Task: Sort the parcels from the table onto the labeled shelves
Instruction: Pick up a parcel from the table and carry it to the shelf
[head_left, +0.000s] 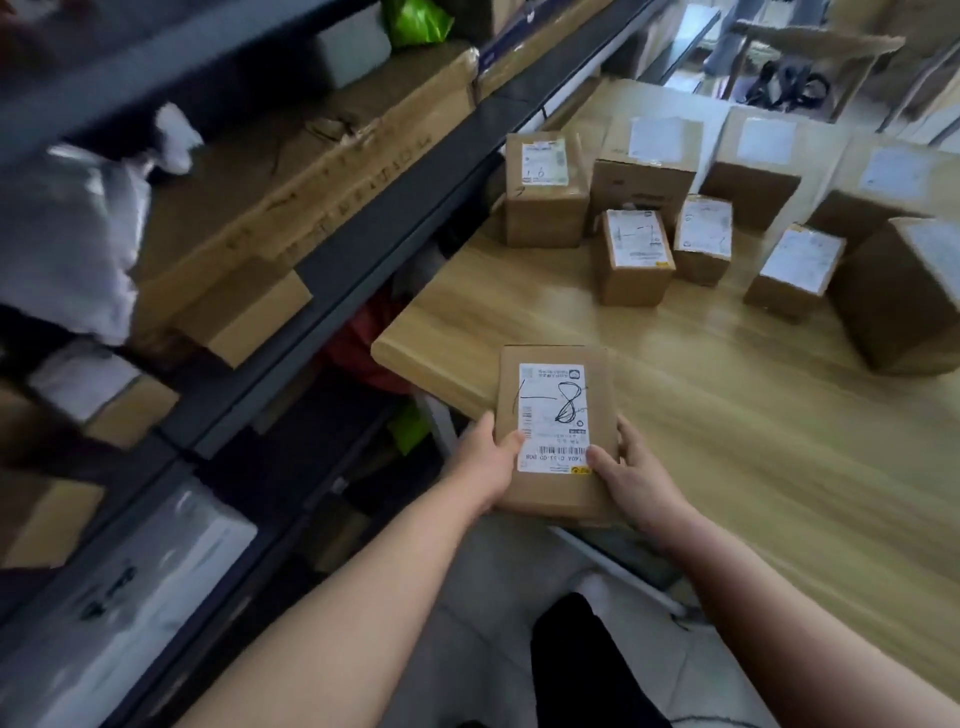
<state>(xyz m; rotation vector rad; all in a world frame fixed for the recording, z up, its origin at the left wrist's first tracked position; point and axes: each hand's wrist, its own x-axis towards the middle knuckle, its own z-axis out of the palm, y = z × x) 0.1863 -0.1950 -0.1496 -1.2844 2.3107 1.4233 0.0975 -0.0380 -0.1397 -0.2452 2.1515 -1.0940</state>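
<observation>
At the near corner of the worktop (727, 426), both hands clasp a flat parcel (556, 431): left hand (485, 462), right hand (636, 478). Its long axis points away; shelves (332, 270) stand left, nearer the left hand.

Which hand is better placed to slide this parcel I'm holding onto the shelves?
Left, probably. Both hands grip the parcel, but the left hand holds the edge facing the shelves; the right hand sits on the table side.
</observation>
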